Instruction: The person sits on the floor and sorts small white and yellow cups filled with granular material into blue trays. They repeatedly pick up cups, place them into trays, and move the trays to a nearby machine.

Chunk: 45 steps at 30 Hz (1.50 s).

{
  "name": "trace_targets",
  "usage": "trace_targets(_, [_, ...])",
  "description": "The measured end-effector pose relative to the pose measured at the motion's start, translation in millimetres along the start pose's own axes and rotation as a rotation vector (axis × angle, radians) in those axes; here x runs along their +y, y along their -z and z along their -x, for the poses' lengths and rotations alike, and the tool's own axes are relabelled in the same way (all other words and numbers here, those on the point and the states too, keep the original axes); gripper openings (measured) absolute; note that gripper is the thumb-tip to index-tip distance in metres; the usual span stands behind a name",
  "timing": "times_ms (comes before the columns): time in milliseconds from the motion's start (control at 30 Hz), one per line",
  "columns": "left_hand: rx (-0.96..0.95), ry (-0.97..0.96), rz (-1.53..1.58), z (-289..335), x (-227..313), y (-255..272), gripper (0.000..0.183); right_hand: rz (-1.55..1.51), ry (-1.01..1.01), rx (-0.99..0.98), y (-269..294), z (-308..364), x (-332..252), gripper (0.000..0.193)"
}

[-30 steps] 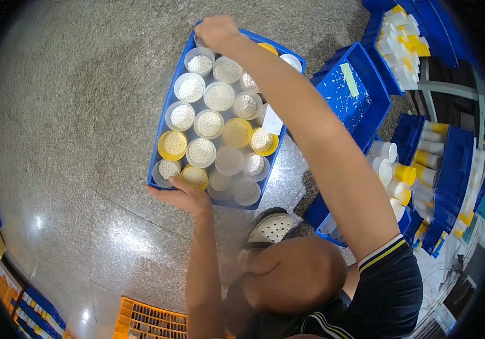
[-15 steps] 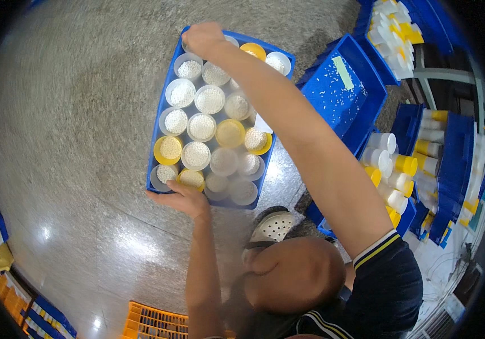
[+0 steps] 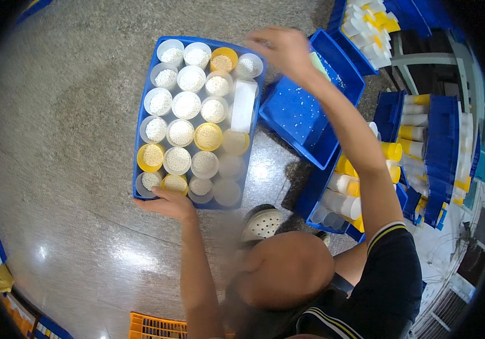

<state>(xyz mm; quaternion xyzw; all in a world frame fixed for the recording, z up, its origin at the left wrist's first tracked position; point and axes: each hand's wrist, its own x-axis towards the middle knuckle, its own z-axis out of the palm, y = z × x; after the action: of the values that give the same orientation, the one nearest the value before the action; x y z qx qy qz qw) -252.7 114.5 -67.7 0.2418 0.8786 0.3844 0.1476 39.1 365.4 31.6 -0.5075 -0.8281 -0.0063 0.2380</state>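
A shallow blue tray (image 3: 211,43) on the floor holds rows of round cups, mostly translucent white (image 3: 186,105) with several yellow ones (image 3: 208,136). Small white pellets show in most of them; the nearest cups on the right are hazy. On the right side, a white card (image 3: 244,105) lies over some cups. My left hand (image 3: 170,204) grips the tray's near left corner, thumb over the rim and fingers beneath. Just beyond the far right corner is my right hand (image 3: 283,50), off the tray and smeared by motion, so its fingers are unclear.
Right of the tray stands a blue bin (image 3: 296,110) with scattered pellets and a pale green strip. Behind and nearer are blue bins of stacked white and yellow cups (image 3: 344,195). An orange crate (image 3: 155,326) sits at the near edge. My shoe (image 3: 264,223) is close to the tray.
My right hand has left the tray's far left corner and swung right, past the far right corner. My left hand stays on the near left corner. The whole view has shifted.
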Motion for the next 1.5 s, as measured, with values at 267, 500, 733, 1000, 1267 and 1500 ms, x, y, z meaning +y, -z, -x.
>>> trace_targets(267, [0.005, -0.003, 0.048, -1, 0, -1, 0.071, 0.415, -0.271, -0.374, 56, 81, 31, 0.012])
trace_targets(500, [0.01, -0.006, 0.053, -1, 3, -1, 0.069, 0.002, 0.217, -0.331, -103, -38, -115, 0.013])
trace_targets(733, [-0.012, 0.018, 0.061, -1, -4, -3, 0.069, 0.076, 0.072, -0.512, -179, -80, -144, 0.022])
trace_targets(1000, [0.006, 0.046, 0.061, -3, 3, -3, 0.066, -0.122, -0.013, -0.402, -149, -68, -132, 0.018])
trace_targets(1267, [-0.012, 0.035, 0.038, -5, 10, 1, 0.066, 0.013, -0.24, 0.179, 34, 78, -32, 0.017])
trace_targets(1500, [0.01, -0.146, 0.142, -33, 24, -56, 0.061, 0.044, -0.36, -0.149, 52, 150, -20, 0.028])
